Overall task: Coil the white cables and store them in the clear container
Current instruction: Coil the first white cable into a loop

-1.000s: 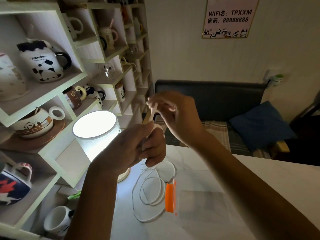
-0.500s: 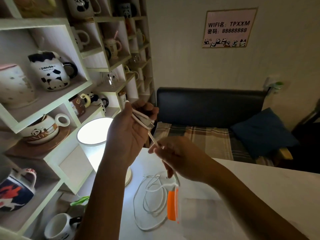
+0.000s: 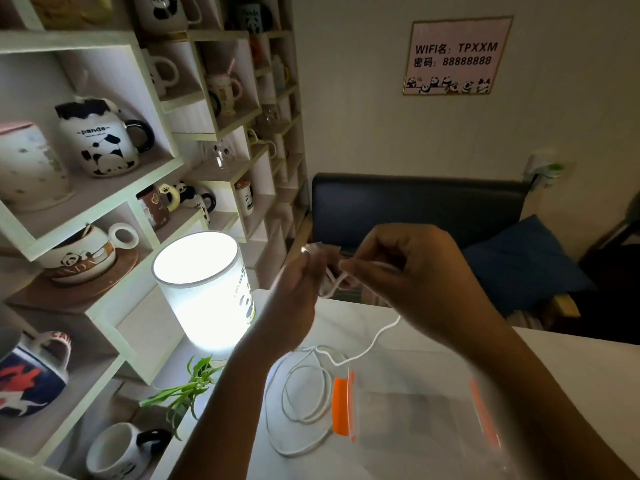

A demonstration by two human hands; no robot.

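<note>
A thin white cable point(image 3: 304, 393) lies in loose loops on the surface, one end rising between both hands. Just beside it lies the clear container point(image 3: 415, 420), orange-trimmed.

wall sign point(image 3: 457, 55) "WIFI名: TPXXM, 密码: 88888888", mug point(image 3: 100, 136) "panda", cup point(image 3: 78, 261) "PANDA"

Both hands, left hand point(image 3: 294, 292) and right hand point(image 3: 415, 271), pinch a white cable point(image 3: 377, 337) above the tabletop point(image 3: 571, 358); its slack lies looped beside the clear container point(image 3: 415, 420).

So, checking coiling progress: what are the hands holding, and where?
Both hold the white cable: left hand grips its coiled end, right hand pinches the strand beside it.
</note>
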